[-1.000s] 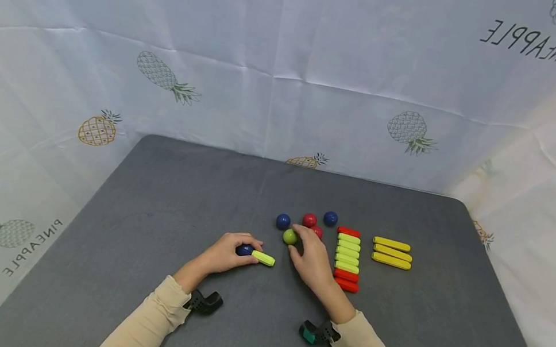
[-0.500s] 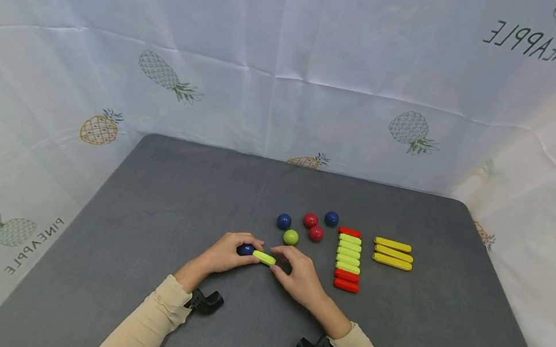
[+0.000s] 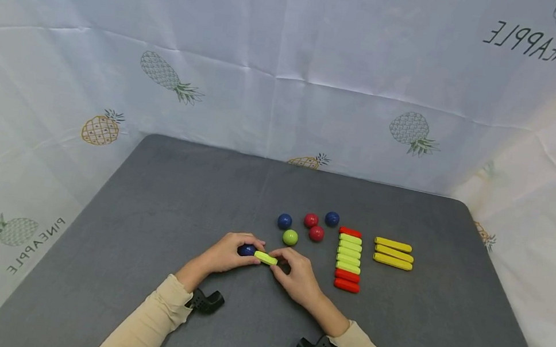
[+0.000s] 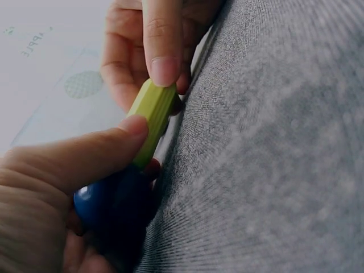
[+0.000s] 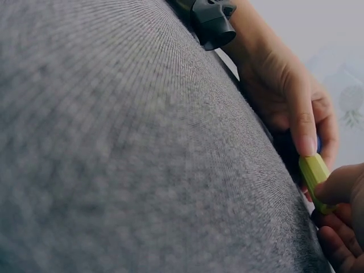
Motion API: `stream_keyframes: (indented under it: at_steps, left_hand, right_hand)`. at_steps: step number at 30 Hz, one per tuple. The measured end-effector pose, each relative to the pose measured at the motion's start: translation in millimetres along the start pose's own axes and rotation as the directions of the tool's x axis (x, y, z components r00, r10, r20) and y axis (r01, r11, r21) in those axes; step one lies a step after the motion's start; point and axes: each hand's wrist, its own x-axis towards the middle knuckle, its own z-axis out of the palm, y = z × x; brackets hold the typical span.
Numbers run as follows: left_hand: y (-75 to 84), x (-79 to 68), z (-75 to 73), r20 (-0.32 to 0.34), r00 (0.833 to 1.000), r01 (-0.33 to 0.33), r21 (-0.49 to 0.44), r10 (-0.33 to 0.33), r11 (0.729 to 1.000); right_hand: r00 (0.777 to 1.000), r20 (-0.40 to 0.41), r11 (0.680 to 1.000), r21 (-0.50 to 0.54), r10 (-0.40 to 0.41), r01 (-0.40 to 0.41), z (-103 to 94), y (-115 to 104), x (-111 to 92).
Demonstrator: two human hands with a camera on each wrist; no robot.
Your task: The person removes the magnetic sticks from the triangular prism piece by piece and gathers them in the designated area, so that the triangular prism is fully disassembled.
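Note:
My left hand [image 3: 226, 253] pinches a short yellow-green ribbed rod [image 3: 265, 258] near its left end, thumb on the near side. A glossy dark blue ball [image 3: 246, 250] sits at that same end, within the curve of the left fingers; the left wrist view shows the ball [image 4: 114, 207] right against the rod [image 4: 153, 116]. From the other side, my right hand [image 3: 299, 277] pinches the rod's right end between thumb and fingers. In the right wrist view the rod [image 5: 314, 170] spans the two thumbs, and the ball is mostly hidden behind the left hand.
Beyond the hands lie loose balls: a green ball [image 3: 290, 237], two blue ones and two red ones. Right of them runs a column of yellow-green rods [image 3: 349, 251] with red rods [image 3: 346, 285] at both ends. Three longer yellow rods [image 3: 393, 253] lie further right on the grey table [image 3: 193, 186].
My right hand has come away from beside the green ball, moved left and nearer, and now pinches the rod's right end. The left hand has kept its place and hold.

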Motion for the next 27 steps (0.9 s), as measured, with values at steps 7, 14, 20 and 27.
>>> stream_keyframes:
  at_steps: [7, 14, 20, 27]
  left_hand:
    - [-1.6, -2.3, -2.8, 0.025, 0.999, -0.026, 0.031, 0.025, 0.999]
    - [-1.5, -1.5, -3.1, 0.037, 0.999, 0.007, 0.020, -0.008, 1.000]
    - [-0.6, -1.2, -3.1, 0.033, 0.999, 0.014, 0.011, -0.015, 1.000]
    - [-0.6, -0.4, -2.6, 0.033, 0.999, 0.013, 0.001, -0.013, 1.000]
  right_hand:
    - [0.999, -0.032, 0.999, 0.022, 0.038, -0.037, -2.6, -1, -1]
    - [0.996, -0.054, 0.997, 0.024, 0.073, -0.072, -6.8, -3, 0]
    - [0.993, -0.044, 0.994, 0.004, 0.106, -0.106, -9.9, -8, 1]
    - [0.995, -0.026, 0.994, -0.041, 0.100, -0.101, -13.8, -13, 3]
